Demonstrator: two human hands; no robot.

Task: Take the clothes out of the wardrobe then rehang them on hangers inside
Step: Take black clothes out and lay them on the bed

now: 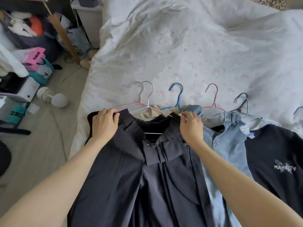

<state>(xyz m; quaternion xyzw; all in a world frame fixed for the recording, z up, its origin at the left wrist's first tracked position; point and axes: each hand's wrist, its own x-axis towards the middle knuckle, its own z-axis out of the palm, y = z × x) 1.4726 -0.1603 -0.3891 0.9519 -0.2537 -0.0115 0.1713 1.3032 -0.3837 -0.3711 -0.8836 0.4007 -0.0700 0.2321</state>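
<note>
Your left hand (106,119) grips the dark trousers' (147,169) waistband at ten o'clock; your right hand (191,123) pinches it at two, on the bed (196,46). Pull the waistband taut and level along the white hanger (148,102).

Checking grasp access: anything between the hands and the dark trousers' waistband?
Nothing visible. The left hand grips the waistband's left end of the dark navy trousers; the right hand pinches the right end by the white wire hanger.

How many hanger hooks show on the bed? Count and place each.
7: two silver hooks above the left hand, blue hook, red hook, dark hook crossing grey hook, cut-off hook at the right edge. Others may hide under clothes.
</note>
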